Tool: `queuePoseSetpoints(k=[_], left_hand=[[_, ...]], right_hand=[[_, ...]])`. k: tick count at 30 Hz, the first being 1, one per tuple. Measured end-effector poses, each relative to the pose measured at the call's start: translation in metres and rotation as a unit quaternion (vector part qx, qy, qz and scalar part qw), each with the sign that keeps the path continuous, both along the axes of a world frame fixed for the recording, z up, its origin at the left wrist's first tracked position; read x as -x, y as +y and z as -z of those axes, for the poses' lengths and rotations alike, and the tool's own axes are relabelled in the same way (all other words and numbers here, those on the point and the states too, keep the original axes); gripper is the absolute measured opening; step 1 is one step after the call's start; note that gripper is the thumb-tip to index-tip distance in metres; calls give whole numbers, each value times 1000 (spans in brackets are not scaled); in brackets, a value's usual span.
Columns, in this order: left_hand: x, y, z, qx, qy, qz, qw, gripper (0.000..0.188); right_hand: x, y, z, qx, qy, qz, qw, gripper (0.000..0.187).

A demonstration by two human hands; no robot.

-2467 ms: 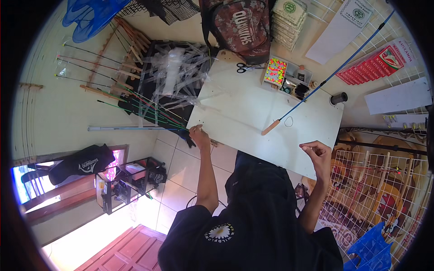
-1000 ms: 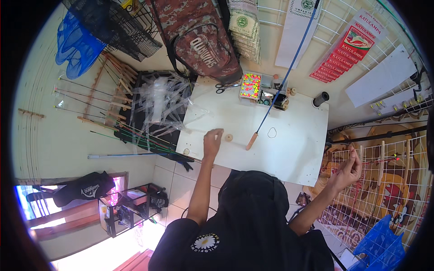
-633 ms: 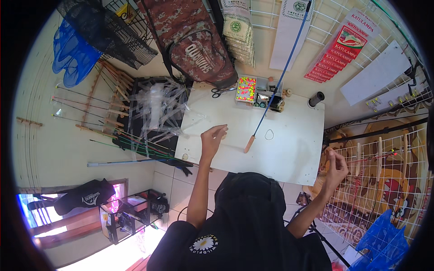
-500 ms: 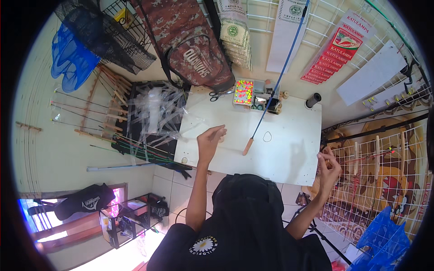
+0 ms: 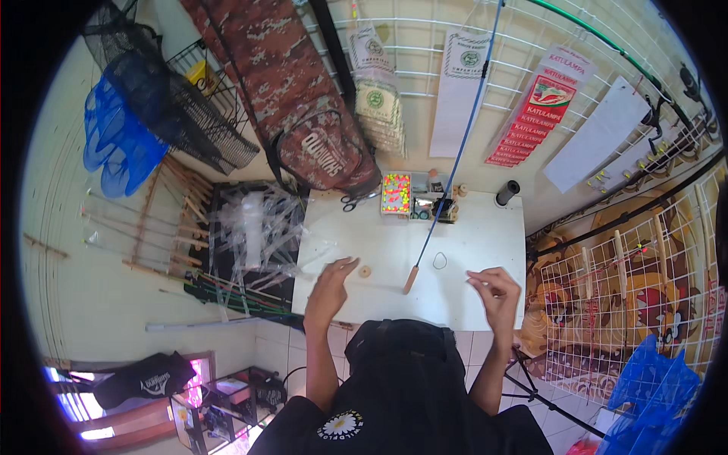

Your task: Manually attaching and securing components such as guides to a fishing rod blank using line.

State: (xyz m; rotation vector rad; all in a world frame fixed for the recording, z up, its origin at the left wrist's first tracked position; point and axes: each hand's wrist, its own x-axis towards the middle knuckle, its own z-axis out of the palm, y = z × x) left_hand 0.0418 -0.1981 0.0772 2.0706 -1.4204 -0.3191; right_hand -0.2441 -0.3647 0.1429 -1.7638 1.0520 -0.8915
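Observation:
My left hand [image 5: 329, 293] is over the left part of the white table [image 5: 470, 227], its fingers drawn together and pointing right. Just beyond its fingertips lies a small round wooden disc [image 5: 365, 271] with a hole. My right hand [image 5: 497, 294] hovers over the right part of the table with thumb and fingertips pinched. Whatever either hand holds is too fine to make out. Between them stands a thin blue fishing rod [image 5: 452, 178], its wooden handle [image 5: 411, 280] at the lower end. A loop of thin dark line [image 5: 440, 261] lies right of the handle.
Scissors [image 5: 359, 201], a box of bright beads [image 5: 396, 192] and a dark cylinder [image 5: 506, 192] stand along the table's back. Clear plastic wrappers [image 5: 254, 227] pile up at the left. A camouflage rod bag [image 5: 322, 148] hangs behind, and a wire rack [image 5: 629, 296] stands right.
My right hand has come inward from beyond the table's right edge. My left hand has drawn back left, away from the wooden disc. The whole view has shifted slightly.

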Motion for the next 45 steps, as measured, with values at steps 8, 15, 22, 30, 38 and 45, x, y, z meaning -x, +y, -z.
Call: queuePoseSetpoints(k=[8,15,22,30,38,45], left_hand=[[68,-56,-55,134,501,208,829,28],[70,-69,-37,130,572,184,789,14],[61,-72,-27,130,531,168,820,16],[45,-86,-41,119,437,189,871,28],[49,-159,-41,246,347,135,895,40],[46,-181,-35,148,507,203,824,33]], right_hand=[[-46,28,21,-117,-166,-46,978,19],[-47,28,26,-127,-168,-65,975,16],[-55,29,20,-113,-113,-74,984,14],[-64,27,7,22,-12,-62,998,9],[-59,18,1,132,-8,4,991,9],[-56,19,4,8,-125,47,991,9]])
